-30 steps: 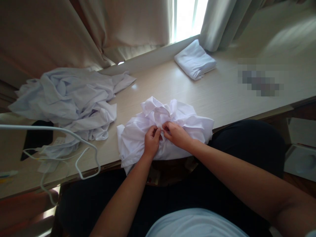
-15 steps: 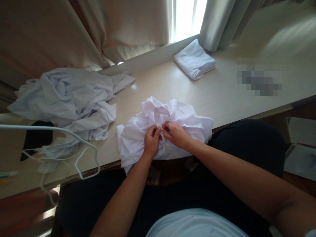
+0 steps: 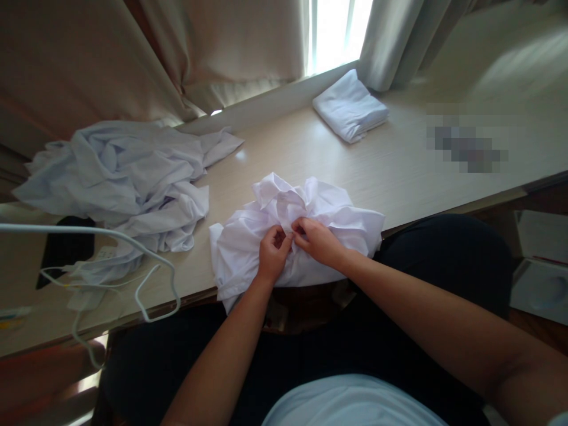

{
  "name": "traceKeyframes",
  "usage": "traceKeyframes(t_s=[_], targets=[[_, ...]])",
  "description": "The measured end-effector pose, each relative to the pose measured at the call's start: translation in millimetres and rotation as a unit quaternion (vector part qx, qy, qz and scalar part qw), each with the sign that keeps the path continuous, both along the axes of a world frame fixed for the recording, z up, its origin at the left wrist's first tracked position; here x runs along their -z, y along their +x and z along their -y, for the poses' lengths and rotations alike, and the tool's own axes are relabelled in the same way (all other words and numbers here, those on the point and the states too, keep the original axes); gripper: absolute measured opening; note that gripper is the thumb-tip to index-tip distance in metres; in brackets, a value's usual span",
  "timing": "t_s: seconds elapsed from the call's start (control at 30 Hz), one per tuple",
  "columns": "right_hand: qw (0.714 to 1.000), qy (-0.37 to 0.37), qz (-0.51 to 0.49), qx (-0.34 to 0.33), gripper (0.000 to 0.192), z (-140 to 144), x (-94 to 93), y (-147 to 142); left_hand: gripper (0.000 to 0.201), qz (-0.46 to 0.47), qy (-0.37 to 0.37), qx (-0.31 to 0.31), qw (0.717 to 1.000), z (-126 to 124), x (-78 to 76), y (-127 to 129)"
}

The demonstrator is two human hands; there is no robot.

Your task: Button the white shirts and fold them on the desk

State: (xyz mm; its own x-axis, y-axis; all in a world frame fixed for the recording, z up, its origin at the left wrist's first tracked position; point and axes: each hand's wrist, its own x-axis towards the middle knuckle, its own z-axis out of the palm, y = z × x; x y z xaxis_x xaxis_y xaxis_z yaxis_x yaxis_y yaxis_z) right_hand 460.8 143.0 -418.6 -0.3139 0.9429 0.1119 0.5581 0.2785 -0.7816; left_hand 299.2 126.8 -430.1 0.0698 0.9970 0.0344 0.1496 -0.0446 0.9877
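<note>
The person's hands meet over a crumpled white shirt [image 3: 306, 228] that lies at the near edge of the counter [image 3: 399, 171], part of it drooping over that edge toward the lap. The left hand [image 3: 273, 254] and right hand [image 3: 317, 241] are pressed close together, fingertips pinching the same small spot of cloth at the middle of the bundle — a grip that fine suggests a button or a placket, though what is between the fingers is too small to tell. Keeping the shirt at the near edge lets the forearms work without a stretch.

To the left, reaching toward the far edge, sprawls a loose pile [image 3: 119, 177] of pale garments, unfolded and heaped on itself. At the far edge, by the curtain [image 3: 390, 41], sits a folded cloth [image 3: 350, 106], square and flat, well apart from both the pile and the shirt — loose cloth on one side, folded on the other, it seems.

A white cable [image 3: 151, 260] loops across the counter's left end and hangs off the near edge, just beside the pile.
</note>
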Motion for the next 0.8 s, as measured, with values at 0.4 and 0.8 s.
traceKeyframes(t_s=[0.4, 0.8], targets=[[1.000, 0.009, 0.016, 0.001, 0.010, -1.3, 1.6, 0.2, 0.026, -0.022, -0.004, -0.001, 1.000, -0.1, 5.7, -1.4], [1.000, -0.015, -0.017, 0.004, 0.008, -3.9, -0.7, 1.9, 0.025, -0.019, -0.011, -0.005, 1.000, -0.3, 6.5, -1.9]])
